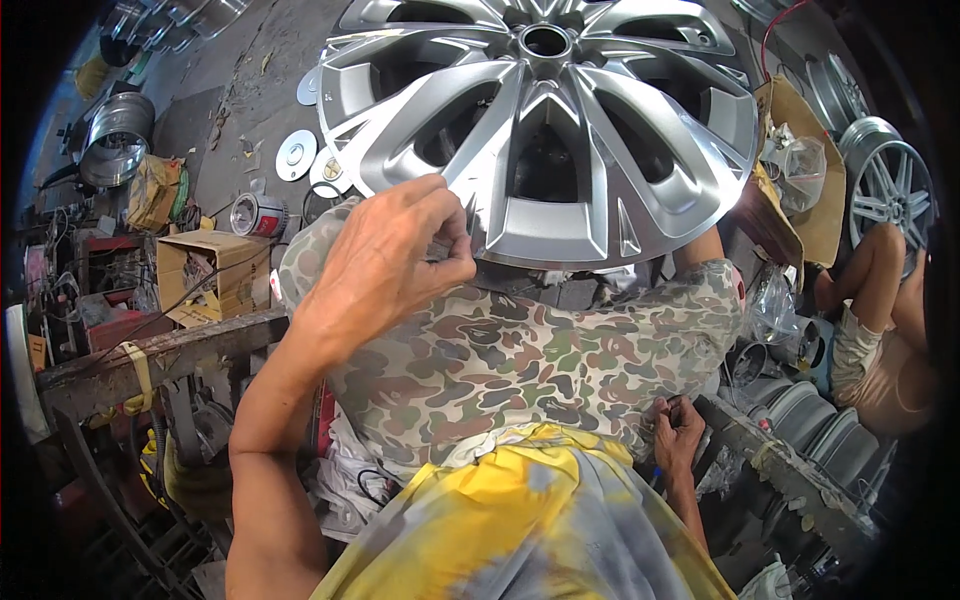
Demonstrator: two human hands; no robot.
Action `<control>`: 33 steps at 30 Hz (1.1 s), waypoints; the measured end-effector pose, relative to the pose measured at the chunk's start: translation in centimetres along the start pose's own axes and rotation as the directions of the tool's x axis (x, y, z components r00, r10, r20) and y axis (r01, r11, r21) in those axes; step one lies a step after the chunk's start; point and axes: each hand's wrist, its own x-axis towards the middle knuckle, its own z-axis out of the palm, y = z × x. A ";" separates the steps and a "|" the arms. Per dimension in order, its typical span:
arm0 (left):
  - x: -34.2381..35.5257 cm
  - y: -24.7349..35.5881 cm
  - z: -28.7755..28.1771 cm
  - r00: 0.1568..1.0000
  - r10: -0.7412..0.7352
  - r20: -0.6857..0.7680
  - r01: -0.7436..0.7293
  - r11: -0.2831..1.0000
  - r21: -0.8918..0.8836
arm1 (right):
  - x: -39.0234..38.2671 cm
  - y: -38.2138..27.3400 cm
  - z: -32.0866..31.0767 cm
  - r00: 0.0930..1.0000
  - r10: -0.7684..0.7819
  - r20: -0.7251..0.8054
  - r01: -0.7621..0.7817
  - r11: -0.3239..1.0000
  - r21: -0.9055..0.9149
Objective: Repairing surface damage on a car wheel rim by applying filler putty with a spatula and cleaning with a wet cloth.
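A silver alloy wheel rim with split spokes and a round hub hole lies in front of me, above my knees. My left hand is at its near left edge, with thumb and fingers curled into a pinch. Whatever these fingertips hold, if anything, is hidden or too small to name. Beside my right thigh, well apart from the rim, my right hand is closed with its fingers curled together. Its contents cannot be made out. Camouflage shorts cover my lap beneath the rim.
An open cardboard box and a can stand to the left, near white discs. On the right are another box holding plastic bags, more rims, and another person's bent leg. Metal bars flank me.
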 end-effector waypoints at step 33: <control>-0.1 -1.0 -0.1 0.988 -0.084 -0.130 0.064 0.987 -0.150 | 0.7 -0.9 0.8 0.995 -0.048 -0.087 0.043 0.997 -0.060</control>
